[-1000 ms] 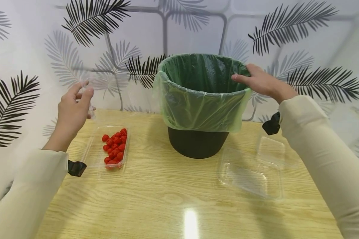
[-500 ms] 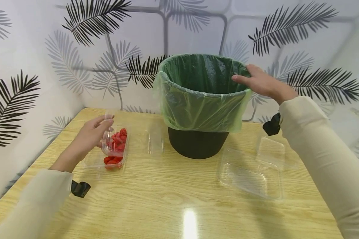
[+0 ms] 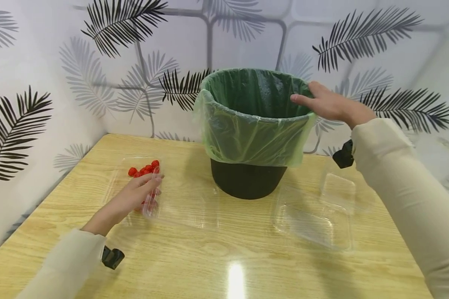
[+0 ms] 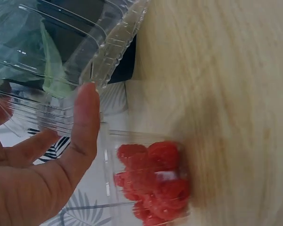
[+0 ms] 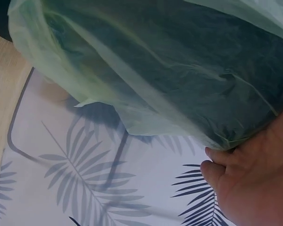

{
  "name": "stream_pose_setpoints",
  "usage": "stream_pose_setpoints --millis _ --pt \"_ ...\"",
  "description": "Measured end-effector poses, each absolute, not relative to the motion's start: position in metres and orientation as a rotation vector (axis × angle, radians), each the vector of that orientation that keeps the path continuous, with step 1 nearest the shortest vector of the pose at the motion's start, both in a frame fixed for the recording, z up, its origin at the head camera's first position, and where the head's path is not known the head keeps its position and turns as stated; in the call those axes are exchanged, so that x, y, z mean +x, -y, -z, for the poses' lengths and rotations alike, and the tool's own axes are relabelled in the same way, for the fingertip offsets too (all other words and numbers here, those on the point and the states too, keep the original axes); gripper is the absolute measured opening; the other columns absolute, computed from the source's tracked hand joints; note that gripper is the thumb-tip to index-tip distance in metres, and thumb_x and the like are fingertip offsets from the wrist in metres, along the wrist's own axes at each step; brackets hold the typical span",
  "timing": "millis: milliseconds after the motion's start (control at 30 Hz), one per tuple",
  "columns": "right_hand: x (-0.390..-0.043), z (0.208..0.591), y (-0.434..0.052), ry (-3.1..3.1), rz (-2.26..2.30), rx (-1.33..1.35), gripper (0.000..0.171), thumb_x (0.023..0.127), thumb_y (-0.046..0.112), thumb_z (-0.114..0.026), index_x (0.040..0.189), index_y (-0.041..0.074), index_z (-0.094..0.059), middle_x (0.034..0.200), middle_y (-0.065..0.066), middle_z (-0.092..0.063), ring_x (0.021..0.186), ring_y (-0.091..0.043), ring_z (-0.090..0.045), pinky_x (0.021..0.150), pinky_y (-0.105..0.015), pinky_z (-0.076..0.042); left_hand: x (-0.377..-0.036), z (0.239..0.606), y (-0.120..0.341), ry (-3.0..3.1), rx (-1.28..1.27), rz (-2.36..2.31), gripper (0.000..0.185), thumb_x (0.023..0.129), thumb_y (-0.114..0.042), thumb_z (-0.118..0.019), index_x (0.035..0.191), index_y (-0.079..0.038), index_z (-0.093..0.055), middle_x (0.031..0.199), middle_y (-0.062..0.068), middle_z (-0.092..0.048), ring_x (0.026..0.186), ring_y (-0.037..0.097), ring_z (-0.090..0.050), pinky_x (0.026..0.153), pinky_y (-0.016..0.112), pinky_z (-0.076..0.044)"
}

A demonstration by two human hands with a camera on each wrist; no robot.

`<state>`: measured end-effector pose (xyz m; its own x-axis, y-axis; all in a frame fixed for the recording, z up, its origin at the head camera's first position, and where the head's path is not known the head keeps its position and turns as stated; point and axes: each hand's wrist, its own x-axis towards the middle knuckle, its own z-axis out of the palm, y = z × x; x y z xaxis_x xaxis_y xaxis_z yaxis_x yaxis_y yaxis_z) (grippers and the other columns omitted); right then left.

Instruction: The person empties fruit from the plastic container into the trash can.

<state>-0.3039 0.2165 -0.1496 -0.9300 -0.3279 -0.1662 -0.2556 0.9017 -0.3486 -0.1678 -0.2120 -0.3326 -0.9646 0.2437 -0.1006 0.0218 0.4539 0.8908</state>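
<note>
Gripping bin rim (image 3: pixel 303 114), fingers (image 3: pixel 149 182) touching berry tray (image 3: pixel 151 205)

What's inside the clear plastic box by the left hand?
The clear box holds red raspberry-like fruits, also showing in the left wrist view. The left hand covers the box's nearer part, so what lies there is hidden.
</note>
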Motion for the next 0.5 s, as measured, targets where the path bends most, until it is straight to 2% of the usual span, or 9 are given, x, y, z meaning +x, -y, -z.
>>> stream_pose_setpoints --millis 100,200,500 --pt "-0.304 0.147 -0.217 -2.82 0.45 -0.443 0.096 0.094 0.068 -0.022 0.145 0.002 0.027 0.152 -0.02 0.029 0.142 -0.039 0.023 0.115 -0.059 0.007 -0.167 0.337 0.209 -2.409 0.224 -1.596 0.059 0.103 -0.036 -0.037 0.149 0.0 -0.027 0.122 0.029 -0.049 0.086 0.025 -0.064 0.074 0.032 -0.057" --pt "-0.304 0.145 -0.217 -2.803 0.446 -0.436 0.096 0.094 0.068 -0.021 0.144 0.002 0.028 0.151 -0.021 0.03 0.141 -0.039 0.024 0.115 -0.059 0.007 -0.167 0.338 0.204 -2.367 0.227 -1.618 0.058 0.103 -0.034 -0.038 0.148 0.001 -0.028 0.115 0.026 -0.05 0.086 0.025 -0.066 0.071 0.032 -0.058" --pt "-0.306 0.147 -0.215 -2.802 0.454 -0.43 0.098 0.093 0.068 -0.021 0.143 0.001 0.029 0.151 -0.021 0.031 0.141 -0.039 0.025 0.115 -0.059 0.007 -0.161 0.349 0.187 -2.265 0.192 -1.648 0.052 0.103 -0.027 -0.039 0.146 0.003 -0.031 0.114 0.027 -0.051 0.082 0.021 -0.065 0.064 0.033 -0.058"
